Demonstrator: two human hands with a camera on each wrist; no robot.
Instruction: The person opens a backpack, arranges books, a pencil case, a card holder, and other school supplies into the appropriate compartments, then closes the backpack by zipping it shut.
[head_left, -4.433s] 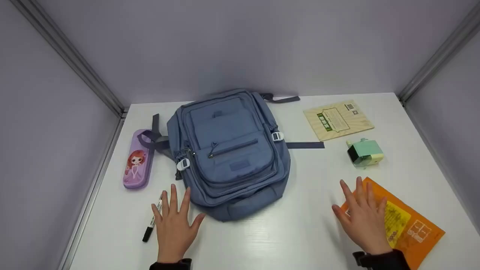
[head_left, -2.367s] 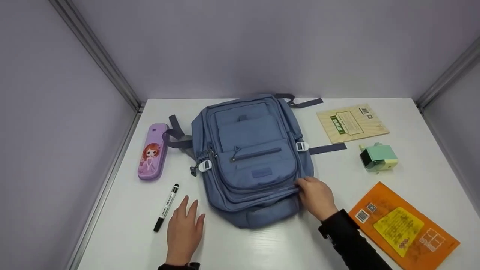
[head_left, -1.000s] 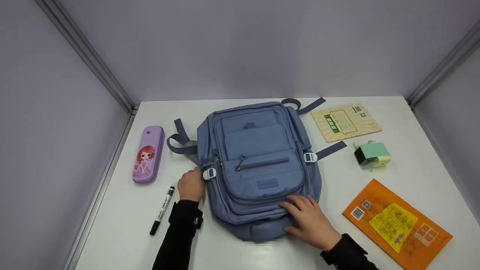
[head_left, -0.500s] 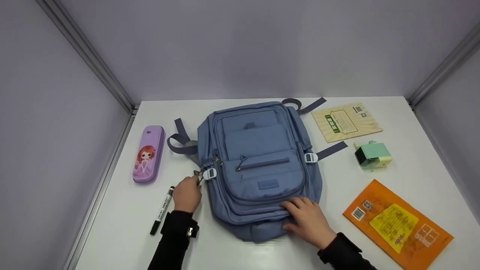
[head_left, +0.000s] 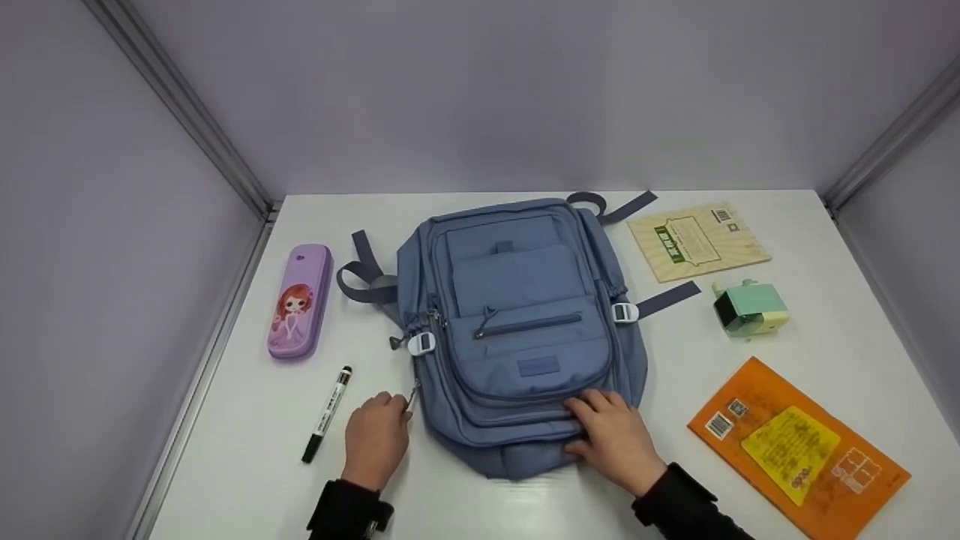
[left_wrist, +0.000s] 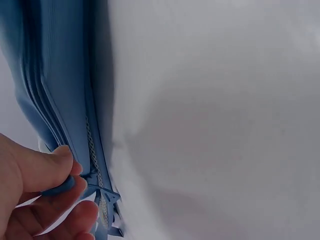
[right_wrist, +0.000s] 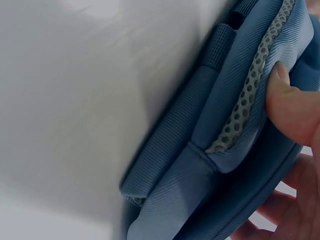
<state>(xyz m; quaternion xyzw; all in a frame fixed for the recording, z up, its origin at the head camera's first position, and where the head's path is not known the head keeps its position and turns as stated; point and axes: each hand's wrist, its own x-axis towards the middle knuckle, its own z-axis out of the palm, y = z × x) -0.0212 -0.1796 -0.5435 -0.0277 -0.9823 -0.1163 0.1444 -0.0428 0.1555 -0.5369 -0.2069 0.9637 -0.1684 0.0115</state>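
Note:
A blue backpack lies front side up on the white table, its top end towards me. At its left side my left hand pinches a zipper pull between thumb and bent index finger. Beside that hand in the left wrist view runs a line of zipper teeth along the bag's side. My right hand grips the near right edge of the backpack. In the right wrist view the thumb presses the fabric next to a mesh strip, with the fingers round the other side.
Left of the bag lie a purple pencil case and a black-and-white marker. To the right are a beige book, a green-and-yellow box-shaped object and an orange book. Straps stick out from the bag.
Both hands, spread open at first, have come onto the backpack, which has shifted right. Over the last second the left hand has drawn the zipper pull towards me; the right hand has stayed.

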